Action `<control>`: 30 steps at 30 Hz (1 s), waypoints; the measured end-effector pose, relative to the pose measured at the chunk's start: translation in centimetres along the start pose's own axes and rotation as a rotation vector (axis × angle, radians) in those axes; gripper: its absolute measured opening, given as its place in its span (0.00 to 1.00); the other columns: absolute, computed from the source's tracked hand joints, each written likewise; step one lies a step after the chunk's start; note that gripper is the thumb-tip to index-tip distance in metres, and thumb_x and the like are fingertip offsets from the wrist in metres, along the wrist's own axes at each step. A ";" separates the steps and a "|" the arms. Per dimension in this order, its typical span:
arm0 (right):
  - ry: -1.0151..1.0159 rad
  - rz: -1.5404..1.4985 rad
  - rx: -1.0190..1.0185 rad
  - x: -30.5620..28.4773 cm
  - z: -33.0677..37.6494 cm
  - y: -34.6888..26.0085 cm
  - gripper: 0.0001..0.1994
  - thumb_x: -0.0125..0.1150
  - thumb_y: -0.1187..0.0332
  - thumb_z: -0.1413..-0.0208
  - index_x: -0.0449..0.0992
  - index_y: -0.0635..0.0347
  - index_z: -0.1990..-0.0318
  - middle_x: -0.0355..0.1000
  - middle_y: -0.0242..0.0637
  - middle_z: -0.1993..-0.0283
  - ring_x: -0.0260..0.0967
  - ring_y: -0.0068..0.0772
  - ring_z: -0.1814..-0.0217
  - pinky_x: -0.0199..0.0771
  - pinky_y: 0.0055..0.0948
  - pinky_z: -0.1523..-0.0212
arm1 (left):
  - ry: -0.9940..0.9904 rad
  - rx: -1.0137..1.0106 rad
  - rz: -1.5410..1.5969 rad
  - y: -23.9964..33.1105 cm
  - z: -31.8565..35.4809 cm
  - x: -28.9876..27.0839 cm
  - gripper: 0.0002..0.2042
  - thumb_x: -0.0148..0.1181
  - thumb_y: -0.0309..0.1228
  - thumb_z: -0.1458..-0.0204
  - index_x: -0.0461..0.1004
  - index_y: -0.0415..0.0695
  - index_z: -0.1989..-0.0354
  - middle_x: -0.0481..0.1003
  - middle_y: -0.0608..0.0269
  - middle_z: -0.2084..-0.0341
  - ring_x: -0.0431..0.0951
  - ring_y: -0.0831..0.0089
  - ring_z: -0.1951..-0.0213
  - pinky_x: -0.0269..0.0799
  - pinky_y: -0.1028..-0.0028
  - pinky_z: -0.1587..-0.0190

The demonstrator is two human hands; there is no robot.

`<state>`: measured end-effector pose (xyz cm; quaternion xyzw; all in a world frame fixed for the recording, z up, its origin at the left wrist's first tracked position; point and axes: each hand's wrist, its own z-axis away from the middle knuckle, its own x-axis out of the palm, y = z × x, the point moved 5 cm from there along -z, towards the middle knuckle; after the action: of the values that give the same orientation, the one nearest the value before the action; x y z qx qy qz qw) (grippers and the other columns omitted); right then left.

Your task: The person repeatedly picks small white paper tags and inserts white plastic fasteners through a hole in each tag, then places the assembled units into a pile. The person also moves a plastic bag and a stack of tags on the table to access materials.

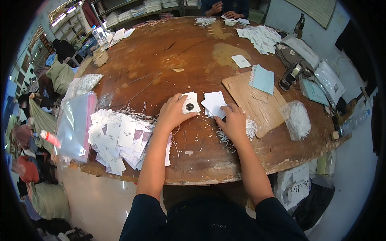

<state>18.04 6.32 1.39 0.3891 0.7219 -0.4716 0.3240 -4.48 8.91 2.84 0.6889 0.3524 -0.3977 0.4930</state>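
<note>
On our left lies a heap of white paper tags [120, 138] on the worn wooden table [177, 52]. Our left hand [172, 113] presses on a small stack of tags with a black dot [190, 103]. Just beside it, our right hand [232, 120] pinches a stack of blank white cards [214, 103]. A wooden board [253, 105] lies at right.
</note>
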 end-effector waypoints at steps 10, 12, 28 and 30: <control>0.040 -0.001 -0.035 -0.2 -0.1 -0.3 0.17 0.66 0.58 0.50 0.81 0.58 0.57 0.70 0.47 0.46 0.66 0.48 0.43 0.63 0.45 0.45 | 0.143 0.027 0.221 0.8 0.6 -1.1 0.34 0.78 0.36 0.67 0.73 0.37 0.48 0.63 0.57 0.45 0.72 0.57 0.46 0.72 0.64 0.47; 0.100 -0.088 -0.049 -0.5 0.0 -0.6 0.18 0.66 0.58 0.50 0.81 0.59 0.56 0.70 0.48 0.46 0.66 0.49 0.43 0.64 0.45 0.45 | 0.173 0.006 0.391 0.8 0.9 -0.9 0.32 0.78 0.29 0.67 0.73 0.37 0.49 0.59 0.58 0.43 0.73 0.59 0.46 0.73 0.65 0.47; 0.240 -0.258 -0.195 -1.9 0.4 -3.0 0.21 0.68 0.63 0.50 0.77 0.63 0.50 0.67 0.52 0.43 0.66 0.52 0.43 0.66 0.44 0.43 | 0.369 -0.051 1.412 -0.1 1.7 -0.6 0.48 0.60 0.14 0.50 0.32 0.48 0.26 0.53 0.51 0.33 0.71 0.67 0.44 0.72 0.69 0.45; 0.276 -0.266 -0.233 -2.3 0.6 -3.5 0.22 0.68 0.62 0.52 0.76 0.60 0.50 0.67 0.50 0.44 0.65 0.52 0.44 0.65 0.45 0.45 | 0.285 -0.097 1.492 0.1 1.6 -0.1 0.49 0.60 0.15 0.49 0.30 0.48 0.26 0.59 0.51 0.36 0.72 0.68 0.44 0.72 0.68 0.44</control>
<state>16.22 4.32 4.60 0.3113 0.8540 -0.3660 0.1997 -4.70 7.34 2.64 0.7668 -0.1294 0.1496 0.6106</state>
